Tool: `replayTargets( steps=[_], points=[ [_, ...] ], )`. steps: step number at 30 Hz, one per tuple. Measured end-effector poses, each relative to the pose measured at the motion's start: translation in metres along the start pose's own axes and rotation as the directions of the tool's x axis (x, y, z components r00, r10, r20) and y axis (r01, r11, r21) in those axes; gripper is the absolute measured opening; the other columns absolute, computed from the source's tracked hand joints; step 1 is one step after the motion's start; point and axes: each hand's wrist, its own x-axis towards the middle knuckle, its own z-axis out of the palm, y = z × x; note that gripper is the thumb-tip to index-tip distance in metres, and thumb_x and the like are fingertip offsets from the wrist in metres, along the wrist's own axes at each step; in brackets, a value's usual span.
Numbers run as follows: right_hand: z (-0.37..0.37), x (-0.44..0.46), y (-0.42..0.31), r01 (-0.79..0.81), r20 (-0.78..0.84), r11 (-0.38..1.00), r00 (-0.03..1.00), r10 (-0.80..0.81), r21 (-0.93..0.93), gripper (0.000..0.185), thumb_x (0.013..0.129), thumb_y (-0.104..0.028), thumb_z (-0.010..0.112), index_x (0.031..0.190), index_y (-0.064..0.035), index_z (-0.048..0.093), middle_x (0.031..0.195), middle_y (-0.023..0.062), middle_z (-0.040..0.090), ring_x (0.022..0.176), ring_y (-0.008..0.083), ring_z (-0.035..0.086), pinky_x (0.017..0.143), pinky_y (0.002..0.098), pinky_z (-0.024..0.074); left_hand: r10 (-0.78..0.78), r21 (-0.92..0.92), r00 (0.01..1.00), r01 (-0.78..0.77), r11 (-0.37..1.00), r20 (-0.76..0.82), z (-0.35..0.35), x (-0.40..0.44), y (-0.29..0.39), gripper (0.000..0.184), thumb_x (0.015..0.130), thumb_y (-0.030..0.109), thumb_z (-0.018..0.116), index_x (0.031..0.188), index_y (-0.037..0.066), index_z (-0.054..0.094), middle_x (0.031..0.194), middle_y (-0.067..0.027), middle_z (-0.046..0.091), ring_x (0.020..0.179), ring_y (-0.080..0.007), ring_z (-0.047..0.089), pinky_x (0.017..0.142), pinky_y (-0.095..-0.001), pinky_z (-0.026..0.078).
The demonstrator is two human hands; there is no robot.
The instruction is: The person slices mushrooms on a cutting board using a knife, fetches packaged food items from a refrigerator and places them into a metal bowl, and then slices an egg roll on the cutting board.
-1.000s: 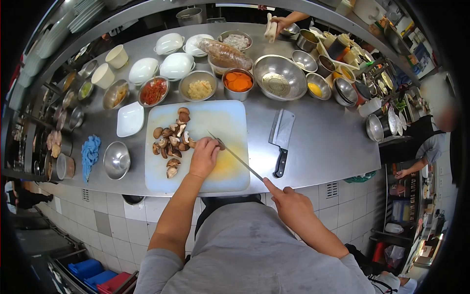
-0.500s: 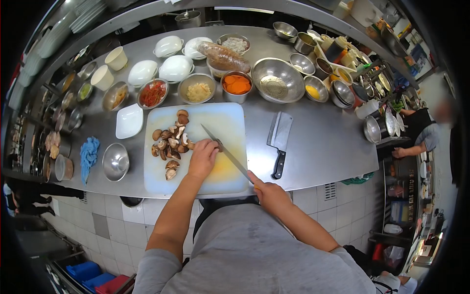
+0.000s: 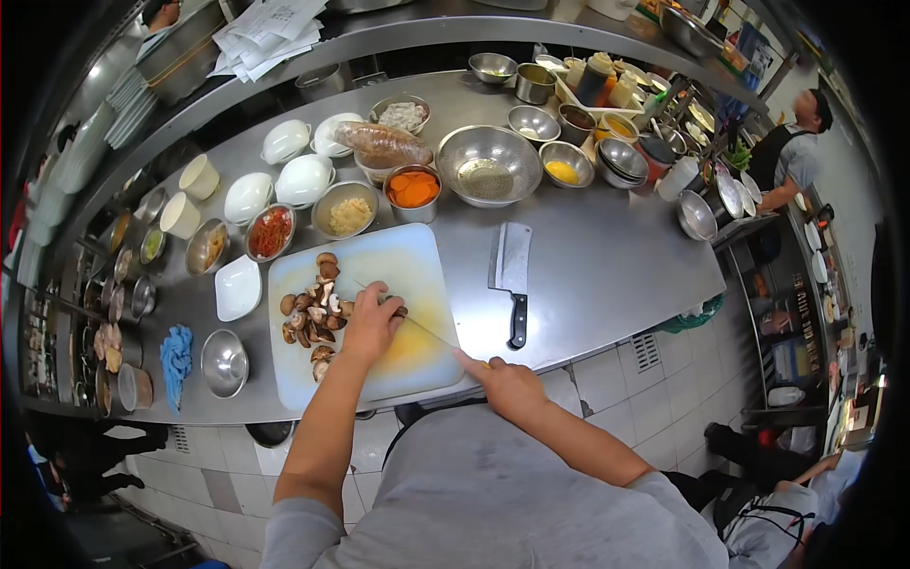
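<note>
Right hand [image 3: 512, 389]: wrapped around the knife's handle, index finger laid forward toward the blade. Left hand [image 3: 373, 327]: fingers bent together over a dark mushroom piece [image 3: 401, 311]; exact finger contact hidden. The piece lies forward-left of the right grip, right at the left fingertips, so the left hand is nearer. Knife [image 3: 425, 333]: long axis diagonal, handle near-right, tip far-left, passing close by those fingertips. Mushroom pile [image 3: 311, 318]: left of the left hand, on the cutting board [image 3: 422, 258]. Cleaver [image 3: 512, 261]: on the counter [image 3: 607, 270], right of the board.
</note>
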Motion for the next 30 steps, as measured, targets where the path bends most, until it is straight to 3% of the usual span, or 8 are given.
replayTargets(
  steps=[8,10,14,16,20,23,25,30],
  points=[
    [-0.026,-0.027,-0.001,0.024,-0.075,0.998,0.997,-0.019,0.062,0.073,0.103,-0.012,0.063,0.168,-0.0398,0.045,0.098,0.0153,0.071,0.080,0.0363,0.075,0.073,0.0485,0.0630,0.081,0.173,0.964,-0.127,0.977,0.253,-0.036,0.029,-0.006,0.035,0.079,0.019,0.091,0.113,0.019,0.084,0.137,-0.0017,0.060,0.133,-0.0301,0.053,0.107,-0.0499,0.047],
    [-0.024,-0.027,0.006,0.035,-0.098,0.986,0.995,-0.019,0.162,0.068,0.105,-0.016,0.064,0.167,-0.0379,0.046,0.097,0.0160,0.072,0.084,0.0367,0.075,0.077,0.0490,0.0623,0.109,0.156,0.943,-0.165,0.974,0.315,-0.039,0.037,-0.010,0.052,0.076,0.020,0.093,0.126,0.021,0.081,0.141,-0.0014,0.061,0.140,-0.0296,0.049,0.108,-0.0520,0.045],
    [-0.014,-0.019,0.012,-0.001,-0.111,0.932,0.993,0.044,0.363,0.062,0.108,-0.023,0.064,0.166,-0.0333,0.047,0.096,0.0191,0.075,0.092,0.0387,0.074,0.087,0.0510,0.0592,0.120,0.130,0.967,-0.152,0.980,0.226,-0.034,0.047,-0.011,0.076,0.073,0.021,0.095,0.144,0.023,0.071,0.147,-0.0025,0.060,0.144,-0.0303,0.046,0.109,-0.0521,0.044],
    [-0.006,-0.014,0.017,0.002,-0.125,0.924,0.991,0.049,0.382,0.062,0.108,-0.023,0.065,0.167,-0.0327,0.047,0.097,0.0202,0.075,0.092,0.0399,0.073,0.087,0.0516,0.0587,-0.006,0.136,0.988,-0.015,0.991,0.152,-0.029,0.051,-0.012,0.093,0.072,0.021,0.097,0.157,0.022,0.059,0.151,-0.0040,0.058,0.148,-0.0308,0.044,0.112,-0.0529,0.043],
    [-0.004,-0.015,0.022,-0.003,-0.170,0.865,0.980,0.101,0.501,0.059,0.107,-0.023,0.069,0.164,-0.0295,0.052,0.096,0.0191,0.076,0.092,0.0388,0.074,0.085,0.0478,0.0593,-0.020,0.021,0.999,0.020,1.000,0.033,-0.018,0.047,-0.004,0.094,0.072,0.017,0.098,0.156,0.014,0.057,0.151,-0.0101,0.057,0.141,-0.0364,0.051,0.117,-0.0487,0.045],
    [0.000,-0.011,0.027,-0.037,-0.216,0.888,0.964,0.152,0.459,0.059,0.107,-0.022,0.068,0.164,-0.0314,0.052,0.093,0.0195,0.075,0.087,0.0385,0.074,0.082,0.0487,0.0592,-0.145,-0.091,0.989,0.141,0.986,-0.042,-0.006,0.043,-0.011,0.081,0.077,0.012,0.095,0.150,0.008,0.061,0.142,-0.0160,0.064,0.127,-0.0372,0.063,0.109,-0.0442,0.053],
    [0.006,-0.007,0.031,-0.059,-0.181,0.922,0.974,0.138,0.383,0.061,0.108,-0.023,0.066,0.165,-0.0328,0.049,0.093,0.0195,0.074,0.087,0.0394,0.073,0.083,0.0511,0.0591,-0.275,-0.308,0.950,0.308,0.900,0.146,0.001,0.045,-0.014,0.058,0.086,0.015,0.089,0.139,0.005,0.068,0.134,-0.0192,0.070,0.117,-0.0389,0.070,0.102,-0.0457,0.056],
    [-0.003,-0.004,0.024,-0.113,-0.078,0.973,0.988,0.131,0.200,0.064,0.108,-0.025,0.064,0.168,-0.0359,0.044,0.093,0.0182,0.072,0.086,0.0393,0.074,0.082,0.0534,0.0600,-0.197,-0.359,0.977,0.211,0.909,0.075,-0.004,0.058,-0.010,0.037,0.093,0.010,0.081,0.128,-0.001,0.071,0.114,-0.0240,0.077,0.108,-0.0406,0.074,0.097,-0.0458,0.058]
  ],
)
